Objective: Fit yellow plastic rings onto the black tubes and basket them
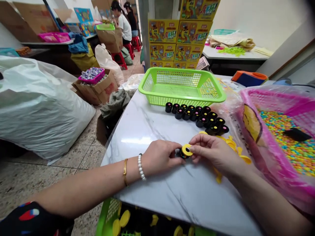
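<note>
My left hand (158, 156) grips the side of a small black cup (182, 153) on the marble-patterned table (140, 131). At the cup's top is a yellow ring-shaped lid (186, 147) with a dark hole, pinched by the fingers of my right hand (214, 151). Whether the lid is fixed or only resting there, I cannot tell. Several similar black cups (201, 122) with pink or yellow dots in their tops stand in rows beyond my hands. Loose yellow plastic pieces (230, 143) lie beside and partly behind my right hand.
A green basket (182, 100) stands at the table's far side. On the right, a plastic-lined pink basket (270, 154) holds colourful candies (283, 131) and a black scoop (297, 134). Below the near edge sits another green basket (104, 216) with black and yellow parts. A large white sack (41, 111) stands left.
</note>
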`<state>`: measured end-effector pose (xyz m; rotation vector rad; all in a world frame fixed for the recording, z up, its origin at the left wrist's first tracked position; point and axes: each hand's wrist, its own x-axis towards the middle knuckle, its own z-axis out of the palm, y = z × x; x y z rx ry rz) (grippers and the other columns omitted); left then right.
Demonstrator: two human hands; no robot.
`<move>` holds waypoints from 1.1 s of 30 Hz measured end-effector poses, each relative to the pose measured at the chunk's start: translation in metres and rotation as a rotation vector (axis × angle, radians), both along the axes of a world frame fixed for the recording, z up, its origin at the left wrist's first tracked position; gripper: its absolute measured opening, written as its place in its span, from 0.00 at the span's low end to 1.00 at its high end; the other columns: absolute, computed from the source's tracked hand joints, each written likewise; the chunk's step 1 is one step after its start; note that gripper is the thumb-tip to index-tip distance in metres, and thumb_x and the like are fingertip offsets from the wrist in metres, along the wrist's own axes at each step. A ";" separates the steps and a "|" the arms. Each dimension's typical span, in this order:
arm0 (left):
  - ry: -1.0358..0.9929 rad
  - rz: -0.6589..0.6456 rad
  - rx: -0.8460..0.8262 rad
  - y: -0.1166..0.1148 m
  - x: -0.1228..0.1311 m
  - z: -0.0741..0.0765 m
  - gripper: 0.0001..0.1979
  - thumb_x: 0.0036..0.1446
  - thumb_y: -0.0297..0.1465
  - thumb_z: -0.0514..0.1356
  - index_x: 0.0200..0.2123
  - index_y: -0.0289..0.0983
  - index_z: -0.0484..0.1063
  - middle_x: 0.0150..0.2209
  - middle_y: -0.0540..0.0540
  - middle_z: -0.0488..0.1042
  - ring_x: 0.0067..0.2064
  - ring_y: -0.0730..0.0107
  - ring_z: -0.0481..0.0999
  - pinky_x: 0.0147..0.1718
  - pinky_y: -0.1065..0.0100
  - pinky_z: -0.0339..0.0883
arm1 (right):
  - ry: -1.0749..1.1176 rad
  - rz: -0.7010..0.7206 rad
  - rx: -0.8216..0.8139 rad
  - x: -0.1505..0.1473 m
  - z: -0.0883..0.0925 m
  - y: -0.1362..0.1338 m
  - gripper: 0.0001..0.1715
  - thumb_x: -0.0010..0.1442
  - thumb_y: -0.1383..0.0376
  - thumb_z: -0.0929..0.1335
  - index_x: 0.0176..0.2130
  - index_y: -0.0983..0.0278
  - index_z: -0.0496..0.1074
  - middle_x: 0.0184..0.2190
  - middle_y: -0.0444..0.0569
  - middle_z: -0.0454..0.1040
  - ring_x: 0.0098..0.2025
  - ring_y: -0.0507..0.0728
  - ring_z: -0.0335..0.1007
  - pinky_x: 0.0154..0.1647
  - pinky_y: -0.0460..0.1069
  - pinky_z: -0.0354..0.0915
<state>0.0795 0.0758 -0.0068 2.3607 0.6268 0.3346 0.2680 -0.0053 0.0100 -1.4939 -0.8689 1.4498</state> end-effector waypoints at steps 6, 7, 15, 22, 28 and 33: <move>-0.035 -0.003 0.028 0.002 0.001 -0.001 0.11 0.56 0.38 0.62 0.37 0.37 0.77 0.26 0.50 0.76 0.26 0.73 0.71 0.25 0.72 0.58 | -0.063 0.045 -0.006 -0.007 -0.002 -0.005 0.19 0.50 0.55 0.77 0.34 0.65 0.71 0.25 0.44 0.75 0.25 0.51 0.73 0.28 0.45 0.69; -0.040 -0.004 0.028 0.002 0.000 -0.002 0.11 0.56 0.38 0.62 0.37 0.37 0.77 0.26 0.50 0.76 0.26 0.73 0.71 0.25 0.72 0.58 | -0.066 0.032 -0.006 -0.007 -0.003 -0.005 0.19 0.50 0.55 0.77 0.35 0.65 0.72 0.26 0.45 0.75 0.25 0.51 0.73 0.29 0.46 0.70; -0.044 -0.002 0.025 0.002 0.000 -0.003 0.13 0.57 0.40 0.62 0.38 0.36 0.77 0.25 0.49 0.75 0.25 0.72 0.70 0.25 0.71 0.59 | -0.030 0.025 -0.047 -0.006 -0.003 -0.007 0.21 0.51 0.55 0.76 0.40 0.65 0.77 0.32 0.49 0.79 0.26 0.52 0.74 0.31 0.48 0.72; -0.040 -0.020 0.052 0.002 0.000 -0.004 0.11 0.56 0.38 0.63 0.38 0.37 0.76 0.26 0.50 0.76 0.26 0.72 0.71 0.25 0.71 0.60 | -0.014 0.024 -0.025 -0.001 -0.003 -0.007 0.18 0.52 0.58 0.76 0.41 0.63 0.79 0.27 0.46 0.78 0.26 0.51 0.72 0.31 0.46 0.71; -0.046 -0.013 0.053 0.002 0.001 -0.004 0.11 0.56 0.38 0.63 0.34 0.36 0.75 0.25 0.50 0.74 0.25 0.73 0.71 0.24 0.71 0.59 | -0.038 0.012 -0.090 -0.006 -0.003 -0.006 0.20 0.49 0.56 0.77 0.39 0.64 0.78 0.29 0.47 0.78 0.26 0.52 0.73 0.31 0.48 0.71; -0.051 0.004 -0.316 0.000 -0.001 0.009 0.11 0.55 0.35 0.62 0.37 0.35 0.77 0.23 0.51 0.73 0.22 0.75 0.71 0.22 0.74 0.61 | -0.067 0.075 -0.069 -0.010 0.001 -0.007 0.20 0.53 0.52 0.75 0.37 0.65 0.74 0.27 0.47 0.77 0.28 0.52 0.73 0.32 0.48 0.71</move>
